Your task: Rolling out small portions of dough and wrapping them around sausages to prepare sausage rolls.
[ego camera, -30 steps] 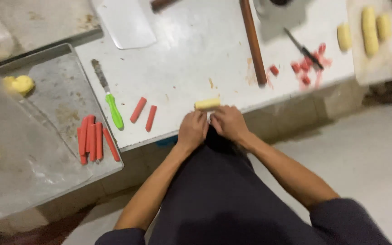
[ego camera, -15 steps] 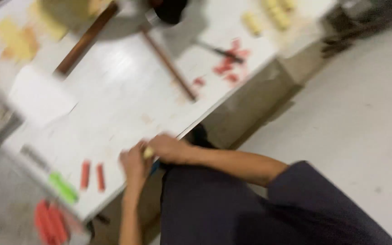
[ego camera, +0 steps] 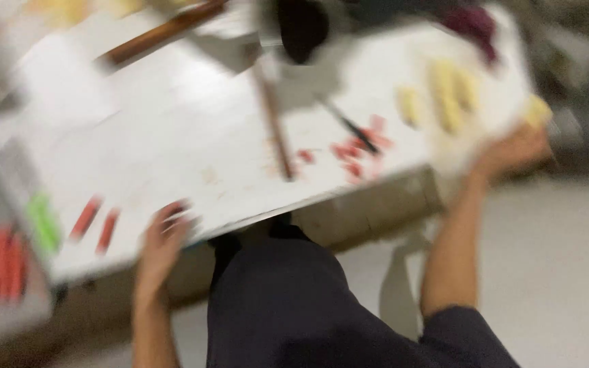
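The view is heavily motion-blurred. My left hand [ego camera: 161, 242] rests at the front edge of the white table [ego camera: 192, 136], its fingertips on a short red stick [ego camera: 172, 208]; the grip is unclear. Two more red sticks [ego camera: 97, 221] lie just to its left. My right hand [ego camera: 512, 153] is stretched out to the table's right end with a small yellow piece [ego camera: 538, 110] at its fingertips. Beside it, several long yellow pieces [ego camera: 448, 95] lie on a white board.
A thin wooden rod [ego camera: 274, 126] crosses the table's middle, with red chunks [ego camera: 359, 153] and a black knife [ego camera: 349, 126] to its right. A green-handled tool [ego camera: 43, 221] and a pile of red sticks [ego camera: 1, 262] lie far left. A dark pot [ego camera: 301, 24] stands at the back.
Both hands were together on a yellow piece at the table's front edge. My right hand has since swung right with it, while my left hand stays at the edge, now on a red stick.
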